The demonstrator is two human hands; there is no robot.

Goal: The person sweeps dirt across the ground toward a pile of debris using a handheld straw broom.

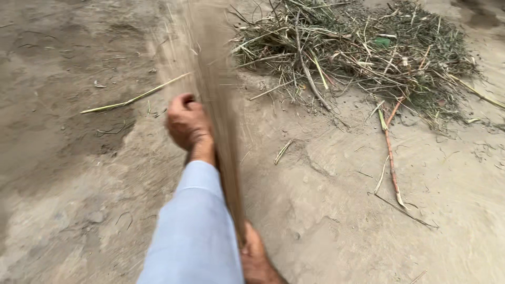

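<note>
Sweeping step in hand. Left hand (pixel 187 122) grips the broom (pixel 218 105) high; right hand (pixel 256 257) clamps its base. Blurred bristles point toward the pile (pixel 363 52). Next stroke likely needs low contact, drawing loose stalks (pixel 390 152) pileward.

Long tan straw broom (pixel 218 105), blurred, bristles fanned toward the debris pile (pixel 363 50)

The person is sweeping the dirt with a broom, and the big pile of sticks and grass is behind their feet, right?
Not quite. The head view shows the pile of sticks and grass ahead, beyond the broom. Both hands, left and right, grip it.
</note>
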